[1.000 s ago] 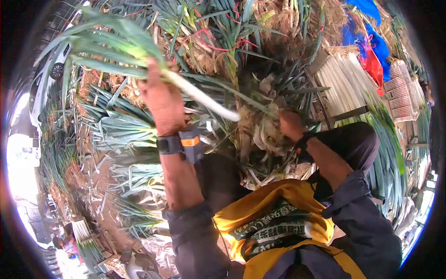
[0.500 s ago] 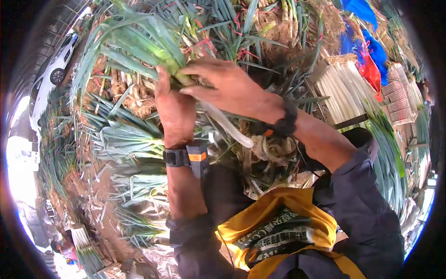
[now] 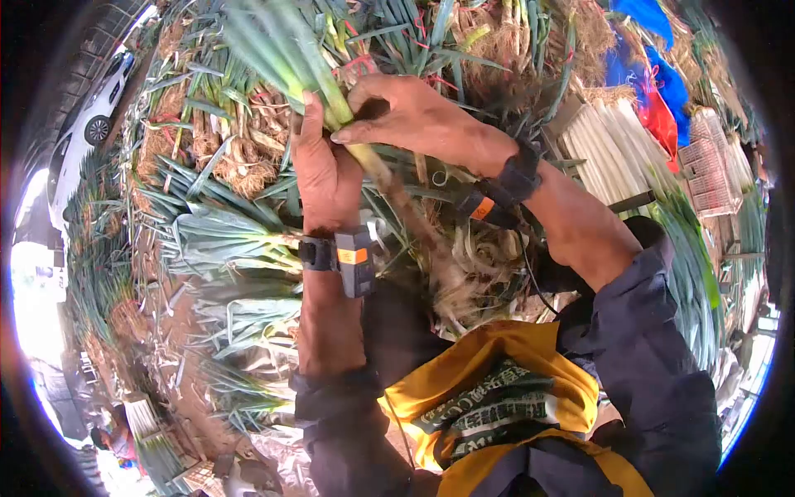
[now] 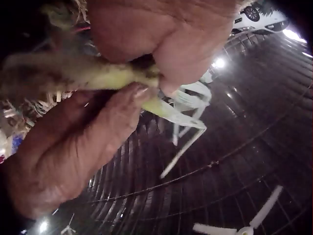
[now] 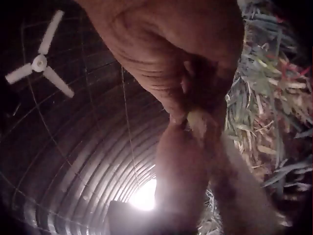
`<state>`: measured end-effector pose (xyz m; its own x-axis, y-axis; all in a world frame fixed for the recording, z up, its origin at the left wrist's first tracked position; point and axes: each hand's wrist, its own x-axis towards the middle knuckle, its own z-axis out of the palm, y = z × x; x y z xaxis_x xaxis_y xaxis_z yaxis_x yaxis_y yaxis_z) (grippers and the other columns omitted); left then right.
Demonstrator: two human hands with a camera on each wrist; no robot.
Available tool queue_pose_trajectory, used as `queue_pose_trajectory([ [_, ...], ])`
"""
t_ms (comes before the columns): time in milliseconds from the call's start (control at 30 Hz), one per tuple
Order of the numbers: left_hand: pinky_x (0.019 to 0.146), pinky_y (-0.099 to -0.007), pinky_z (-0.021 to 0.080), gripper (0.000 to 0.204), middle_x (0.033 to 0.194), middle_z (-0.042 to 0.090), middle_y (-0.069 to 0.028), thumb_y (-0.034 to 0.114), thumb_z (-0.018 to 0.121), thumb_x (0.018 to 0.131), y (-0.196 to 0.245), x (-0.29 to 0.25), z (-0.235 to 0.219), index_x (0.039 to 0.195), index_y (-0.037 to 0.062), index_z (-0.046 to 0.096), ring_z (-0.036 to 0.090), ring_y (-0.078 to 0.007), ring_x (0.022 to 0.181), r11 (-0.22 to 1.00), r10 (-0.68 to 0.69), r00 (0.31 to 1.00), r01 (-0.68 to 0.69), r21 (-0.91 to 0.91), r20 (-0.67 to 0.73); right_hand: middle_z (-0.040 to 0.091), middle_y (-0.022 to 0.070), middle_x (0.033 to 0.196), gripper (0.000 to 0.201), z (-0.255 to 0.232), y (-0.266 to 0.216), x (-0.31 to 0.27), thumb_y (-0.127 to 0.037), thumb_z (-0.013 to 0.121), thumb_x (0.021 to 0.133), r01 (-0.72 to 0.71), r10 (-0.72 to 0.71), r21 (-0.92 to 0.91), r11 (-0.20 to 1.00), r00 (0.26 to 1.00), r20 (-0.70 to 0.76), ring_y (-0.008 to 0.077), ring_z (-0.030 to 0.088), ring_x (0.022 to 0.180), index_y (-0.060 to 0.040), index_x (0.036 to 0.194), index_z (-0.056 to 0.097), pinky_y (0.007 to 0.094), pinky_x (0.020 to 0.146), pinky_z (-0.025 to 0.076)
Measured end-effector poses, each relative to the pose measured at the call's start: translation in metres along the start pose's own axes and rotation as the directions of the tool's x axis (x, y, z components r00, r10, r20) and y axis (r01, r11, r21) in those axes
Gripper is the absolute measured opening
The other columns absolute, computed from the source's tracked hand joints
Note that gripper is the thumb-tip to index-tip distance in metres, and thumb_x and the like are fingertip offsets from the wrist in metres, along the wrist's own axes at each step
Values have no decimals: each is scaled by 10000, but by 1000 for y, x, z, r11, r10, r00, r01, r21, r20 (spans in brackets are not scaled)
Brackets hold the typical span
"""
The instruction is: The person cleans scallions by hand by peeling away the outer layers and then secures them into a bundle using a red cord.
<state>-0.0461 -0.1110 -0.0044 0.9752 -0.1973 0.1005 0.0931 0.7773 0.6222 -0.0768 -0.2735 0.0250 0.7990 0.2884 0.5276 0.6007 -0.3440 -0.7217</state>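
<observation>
A leek with green leaves (image 3: 286, 62) and a brown, dirt-streaked stalk (image 3: 397, 199) slants down to the roots in the head view. My left hand (image 3: 327, 182) grips it where leaves and stalk meet, thumb raised beside the leaves, other fingers mostly hidden behind. From the right, my right hand (image 3: 426, 124) pinches the same part between thumb and fingers. The left wrist view has fingertips closed around a yellowish piece of stalk (image 4: 112, 77). In the right wrist view, my right hand (image 5: 171, 49) meets the other hand (image 5: 181, 171) at a pale bit of stalk (image 5: 198, 122).
Bundled leeks with roots (image 3: 244, 166) lie beyond the hands, and leafy piles (image 3: 240, 236) lie at left. At right are trimmed white stalks (image 3: 600, 145), a crate (image 3: 716, 166), and red (image 3: 660, 128) and blue bags (image 3: 669, 91). Peeled scraps (image 3: 484, 248) lie below the hands.
My right hand rose from the scraps to meet my left hand at the leek. A brown, rooted stalk now hangs below them, where a smooth white stalk showed before.
</observation>
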Motion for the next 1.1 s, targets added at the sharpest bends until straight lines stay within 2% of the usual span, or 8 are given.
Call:
queue_pose_trajectory([
  [300,908,-386,541,307,1012,669,-66,307,565,1075,8,-6,3,1211,33,591,659,-224,959,960,83,996,-68,273,-44,711,26,988,280,-11,-42,-37,-236,775,933,-117,111,340,933,993,37,74,612,910,-9,1084,710,268,772,496],
  [433,782,-290,536,278,1048,619,-85,183,632,1036,39,16,-24,1244,14,556,583,-159,876,996,27,999,-23,-88,43,730,10,959,272,-38,-46,-54,-250,716,973,-307,348,484,819,937,4,71,631,869,-34,1138,712,284,762,508],
  [700,758,-327,491,273,1051,668,-62,129,694,991,40,6,-16,1241,85,592,593,-157,847,966,238,971,-241,98,38,640,196,936,411,-25,181,-243,-276,725,900,-316,723,-770,554,640,258,376,659,902,-35,1204,588,532,768,511],
  [800,779,-332,478,288,1054,679,-62,138,717,977,31,2,-7,1233,83,598,582,-156,873,955,269,962,-261,139,-38,669,203,861,142,-24,190,-264,-86,616,825,-255,293,-712,655,953,-72,437,651,865,-46,957,648,540,743,480],
  [967,798,-315,508,256,1076,647,-72,160,607,1048,69,-3,-8,1263,47,524,563,-149,882,911,375,926,-362,195,-33,649,212,1033,299,-64,191,-293,-192,727,876,-537,899,-811,231,436,-32,420,632,992,-26,1113,649,514,835,506],
  [1033,824,-310,496,233,1056,659,-75,201,589,1059,65,-4,-7,1231,47,551,566,-153,895,909,376,921,-347,229,-97,640,215,1101,373,-60,178,-271,-235,771,896,-573,827,-730,373,562,-19,413,625,1042,-19,1175,649,504,872,516],
  [1067,841,-320,496,245,1076,663,-80,214,589,1059,57,-3,-12,1237,49,555,570,-166,909,935,317,945,-298,192,-78,678,225,1093,358,-48,179,-262,-249,748,918,-368,375,-634,680,918,-131,416,651,1051,3,1163,679,486,904,524],
  [1100,858,-329,496,257,1096,666,-86,227,590,1058,48,2,-14,1243,52,560,575,-179,924,957,257,965,-248,148,-44,686,213,1115,347,-40,151,-215,-251,728,937,-469,470,-482,740,873,-128,399,665,1036,-3,1176,683,462,907,528],
])
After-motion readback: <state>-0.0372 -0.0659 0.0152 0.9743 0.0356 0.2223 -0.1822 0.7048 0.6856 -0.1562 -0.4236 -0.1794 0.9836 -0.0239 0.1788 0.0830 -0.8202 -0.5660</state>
